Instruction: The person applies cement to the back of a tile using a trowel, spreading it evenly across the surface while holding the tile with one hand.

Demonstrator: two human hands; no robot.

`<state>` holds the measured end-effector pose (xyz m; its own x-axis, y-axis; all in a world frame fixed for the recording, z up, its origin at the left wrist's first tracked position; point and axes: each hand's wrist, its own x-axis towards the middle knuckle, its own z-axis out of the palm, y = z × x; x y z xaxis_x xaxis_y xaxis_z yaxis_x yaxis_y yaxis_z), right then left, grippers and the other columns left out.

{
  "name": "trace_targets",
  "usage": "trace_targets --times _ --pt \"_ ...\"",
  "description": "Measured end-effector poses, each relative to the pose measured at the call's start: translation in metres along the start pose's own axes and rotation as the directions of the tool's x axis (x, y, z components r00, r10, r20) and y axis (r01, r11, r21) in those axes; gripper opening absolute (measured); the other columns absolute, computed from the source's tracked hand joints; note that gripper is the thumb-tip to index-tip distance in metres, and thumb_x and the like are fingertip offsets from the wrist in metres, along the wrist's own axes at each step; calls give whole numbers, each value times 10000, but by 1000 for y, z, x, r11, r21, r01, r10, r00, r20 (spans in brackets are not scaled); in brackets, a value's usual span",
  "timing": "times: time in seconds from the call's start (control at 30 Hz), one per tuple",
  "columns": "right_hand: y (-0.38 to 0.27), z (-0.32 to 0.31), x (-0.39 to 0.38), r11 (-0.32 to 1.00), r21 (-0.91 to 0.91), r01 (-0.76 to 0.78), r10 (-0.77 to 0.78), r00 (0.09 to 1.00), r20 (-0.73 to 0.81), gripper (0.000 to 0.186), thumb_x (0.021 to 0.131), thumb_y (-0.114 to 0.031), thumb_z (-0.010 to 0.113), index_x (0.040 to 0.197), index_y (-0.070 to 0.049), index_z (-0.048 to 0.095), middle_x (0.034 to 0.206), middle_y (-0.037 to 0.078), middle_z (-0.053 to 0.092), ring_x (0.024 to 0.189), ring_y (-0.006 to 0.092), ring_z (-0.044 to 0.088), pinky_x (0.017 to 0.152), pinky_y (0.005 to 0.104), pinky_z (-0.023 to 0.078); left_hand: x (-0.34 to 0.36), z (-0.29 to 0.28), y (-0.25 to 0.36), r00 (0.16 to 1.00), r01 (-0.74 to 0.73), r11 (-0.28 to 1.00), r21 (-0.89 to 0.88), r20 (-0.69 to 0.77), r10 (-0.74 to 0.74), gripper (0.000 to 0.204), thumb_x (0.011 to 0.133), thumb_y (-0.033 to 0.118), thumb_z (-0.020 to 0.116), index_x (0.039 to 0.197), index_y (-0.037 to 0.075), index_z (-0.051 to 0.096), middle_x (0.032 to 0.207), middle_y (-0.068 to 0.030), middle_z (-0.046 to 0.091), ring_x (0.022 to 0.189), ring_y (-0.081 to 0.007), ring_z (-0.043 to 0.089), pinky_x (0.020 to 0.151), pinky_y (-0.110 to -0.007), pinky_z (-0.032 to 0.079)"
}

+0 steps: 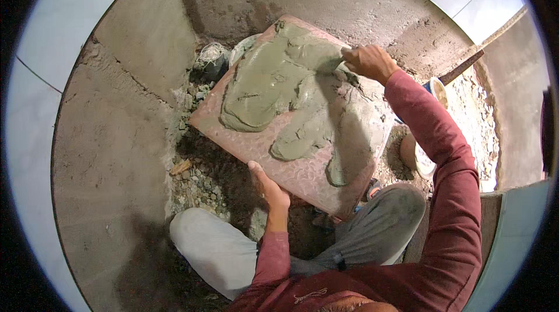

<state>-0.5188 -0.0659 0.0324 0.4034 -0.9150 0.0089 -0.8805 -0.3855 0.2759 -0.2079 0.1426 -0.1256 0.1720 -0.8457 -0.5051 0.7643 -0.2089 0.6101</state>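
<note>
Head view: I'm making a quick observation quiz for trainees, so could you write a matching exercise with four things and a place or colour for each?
Things:
1. Left hand
2. Right hand
3. Wet paste
4. Sleeves

Places and colours:
A. Dark red
B. At the far right side of the pink slab
C. At the slab edge nearest the body
D. Spread over much of the slab's upper face

Pairs: 1-C, 2-B, 3-D, 4-A

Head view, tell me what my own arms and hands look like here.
Your left hand and right hand show no gloves. The left sleeve and right sleeve are both dark red and long, the right one creased near the elbow.
</note>
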Motion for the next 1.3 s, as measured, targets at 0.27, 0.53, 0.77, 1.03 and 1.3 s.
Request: trace_targets --times 0.27,0.53,0.77,1.03,1.3 --pt "27 54 68 978 -141 -156 139 982 -124 196 979 -244 604 1041 -60 575 659 131 619 548 248 651 473 416 499 -9 15 4 997 1 996 89 -75 6 763 1032 596 420 1554 55 291 1538 -132 381 1370 -279 416 1134 -425 374" --pt "-2 -56 64 464 636 -617 89 747 659 178 917 -268 650 1004 -115 627 686 -14 499 529 109 444 463 294 397 10 -14 -16 994 -10 993 121 -108 23 925 976 687 443 1564 4 240 1586 -204 284 1419 -343 360 1156 -474 341" --pt "38 4 57 311 927 -211 62 977 202 306 978 -359 605 992 -53 615 657 -10 512 515 101 489 444 281 436 12 -10 -21 994 -29 977 210 -99 51 912 996 676 402 1549 -33 252 1582 -218 293 1424 -329 356 1178 -431 302" --pt "-9 -17 70 184 717 -673 16 731 682 293 990 -368 605 951 -78 591 651 -23 521 454 67 482 383 246 432 0 2 -4 997 -45 992 120 -51 52 835 999 643 452 1518 1 322 1516 -154 401 1346 -285 437 1132 -418 374" --pt "-67 -47 48 467 682 -563 -166 702 693 254 961 -356 615 1058 -122 616 672 -2 490 488 122 484 408 304 418 6 0 -9 999 15 998 60 -45 -12 849 993 663 436 1539 30 287 1530 -154 379 1360 -306 434 1122 -453 397"
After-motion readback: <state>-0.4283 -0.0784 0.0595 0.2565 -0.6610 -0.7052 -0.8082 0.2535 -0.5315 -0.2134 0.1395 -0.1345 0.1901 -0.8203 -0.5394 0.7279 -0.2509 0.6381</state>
